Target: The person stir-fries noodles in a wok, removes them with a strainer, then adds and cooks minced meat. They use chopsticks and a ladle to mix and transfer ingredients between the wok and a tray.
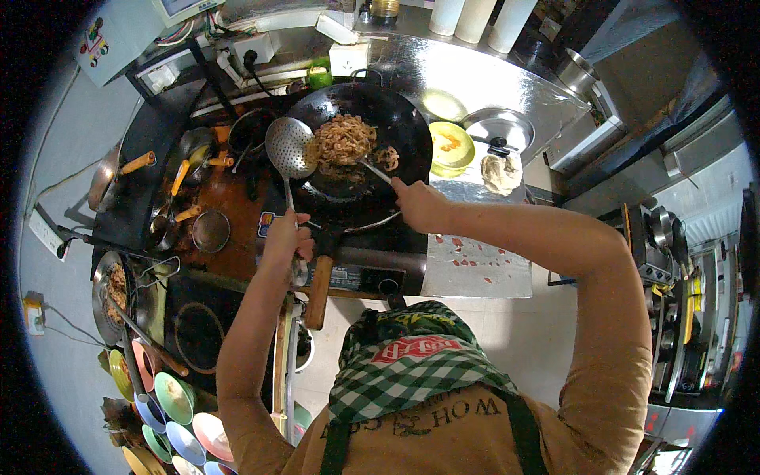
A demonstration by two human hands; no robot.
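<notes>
Before me a black wok (398, 116) sits on the stove, its wooden handle (319, 291) pointing toward my body. Sliced cooked meat (347, 139) is heaped near the middle of the wok, with a few pieces lying apart on its right side. My left hand (288, 237) grips the handle of a perforated metal skimmer (287, 145), whose bowl is at the left edge of the heap. My right hand (420, 205) is closed on a metal-handled utensil (378, 172) reaching into the meat; its head is hidden by the food.
Right of the wok are a yellow-green bowl (454, 149), a round metal tray (507, 127) and a crumpled pale cloth or bag (500, 174). Small pans with wooden handles (189, 212) stand at left. Further down, a strainer with food (108, 297) sits near several coloured bowls (174, 398).
</notes>
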